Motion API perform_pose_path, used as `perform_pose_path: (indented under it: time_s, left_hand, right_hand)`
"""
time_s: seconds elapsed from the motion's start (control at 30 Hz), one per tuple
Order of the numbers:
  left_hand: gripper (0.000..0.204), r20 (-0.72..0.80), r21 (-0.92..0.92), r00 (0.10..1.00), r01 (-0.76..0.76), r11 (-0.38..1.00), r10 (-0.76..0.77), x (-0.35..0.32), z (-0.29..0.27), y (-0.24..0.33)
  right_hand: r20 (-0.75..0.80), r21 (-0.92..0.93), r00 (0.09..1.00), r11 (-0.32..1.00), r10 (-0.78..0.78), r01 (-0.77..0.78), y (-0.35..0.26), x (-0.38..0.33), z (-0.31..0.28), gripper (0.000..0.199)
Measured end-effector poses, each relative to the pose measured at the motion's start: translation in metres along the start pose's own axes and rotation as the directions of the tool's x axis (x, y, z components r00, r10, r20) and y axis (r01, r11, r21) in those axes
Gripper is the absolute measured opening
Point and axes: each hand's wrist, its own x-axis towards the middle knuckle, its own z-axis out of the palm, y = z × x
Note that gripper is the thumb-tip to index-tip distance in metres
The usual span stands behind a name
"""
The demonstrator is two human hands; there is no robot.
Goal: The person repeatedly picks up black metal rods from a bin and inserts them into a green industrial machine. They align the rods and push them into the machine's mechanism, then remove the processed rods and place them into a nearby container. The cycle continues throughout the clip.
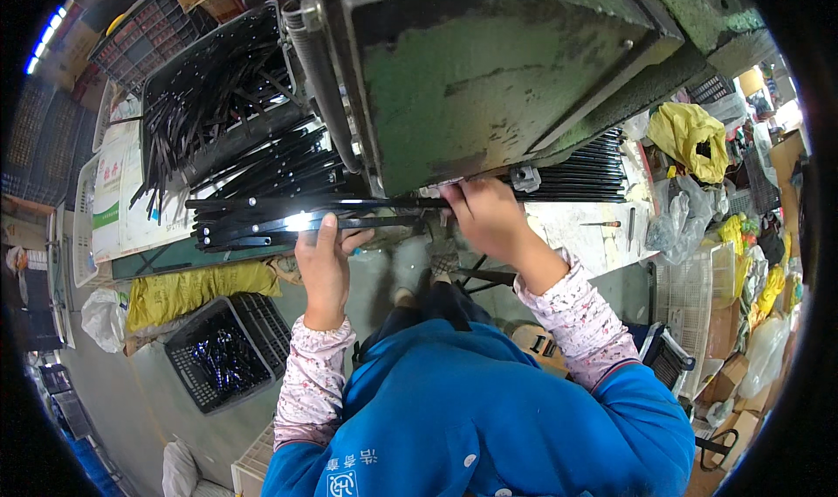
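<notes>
My left hand [323, 257] is closed on a long black metal strip [393, 221], the thumb lying over it and the fingers beneath. Another black strip [384, 203] runs just beyond it, level with the bench edge. At its right end my right hand [491, 222] pinches with thumb and fingers, close under the green press machine [436, 95]. The fingertips partly hide what they grip there. Black strips with small round holes or studs lie in a loose pile [279, 170] to the left of my left hand.
More black strips fill a crate [214, 78] at the far left. Straight black rods [576, 172] lie right of the press, with a screwdriver [601, 224] nearer me. Below on the left stand a yellow sack [201, 289] and a black basket [196, 383] of dark parts.
</notes>
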Motion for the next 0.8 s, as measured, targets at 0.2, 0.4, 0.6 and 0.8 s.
perform_pose_path:
  time_s: [0.2,0.4,0.6,0.8]
  left_hand:
    - [0.032,0.035,0.025,0.999,0.032,0.999,-0.033,0.002,0.002,0.004]
    - [0.027,-0.004,-0.026,0.998,0.062,0.998,-0.062,0.004,0.003,0.004]
    - [0.026,-0.018,-0.133,0.992,0.125,0.983,-0.129,0.000,0.006,-0.010]
    - [0.028,0.157,-0.120,0.972,0.193,0.974,-0.173,-0.006,0.023,-0.024]
  right_hand:
    - [0.093,-0.498,0.974,0.837,-0.208,0.226,0.017,-0.003,0.023,0.037]
    - [0.108,-0.710,0.904,0.604,-0.415,0.362,0.021,0.004,0.018,0.037]
    - [-0.082,0.297,0.990,0.951,0.112,-0.082,0.041,-0.001,0.031,0.033]
    - [-0.022,0.938,0.805,0.291,0.593,-0.189,0.041,0.005,0.003,0.030]
